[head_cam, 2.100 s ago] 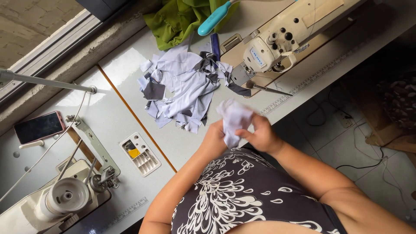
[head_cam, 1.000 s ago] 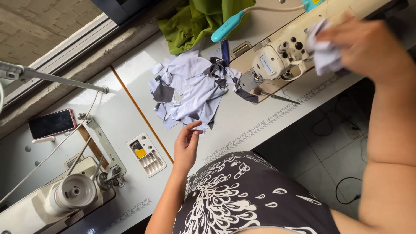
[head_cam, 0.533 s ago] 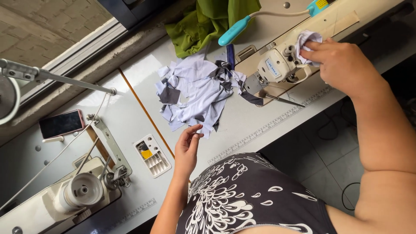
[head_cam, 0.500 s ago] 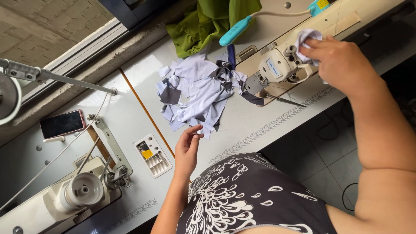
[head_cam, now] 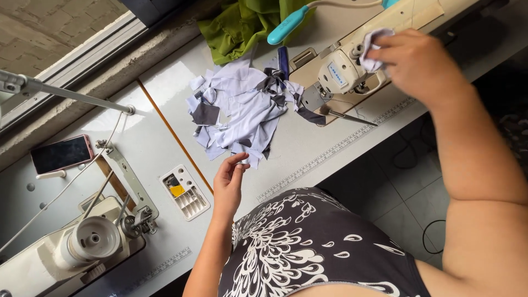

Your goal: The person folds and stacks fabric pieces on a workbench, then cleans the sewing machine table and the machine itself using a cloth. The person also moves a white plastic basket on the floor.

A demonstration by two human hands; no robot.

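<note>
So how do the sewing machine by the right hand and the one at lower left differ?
The sewing machine by the right hand lies at the table's far right end, the right hand pressing a pale cloth against it. The lower-left sewing machine is untouched, its round handwheel facing the camera, with a phone beside it. Both are cream-coloured and sit on pale tables.

Fabric scrap pile (head_cam: 239, 113) on counter (head_cam: 308, 148), left of sewing machine (head_cam: 352, 66). Cloth heap (head_cam: 242, 25) behind pile. Phone (head_cam: 60, 154) far left. Second machine (head_cam: 82, 247) near-left corner.
</note>
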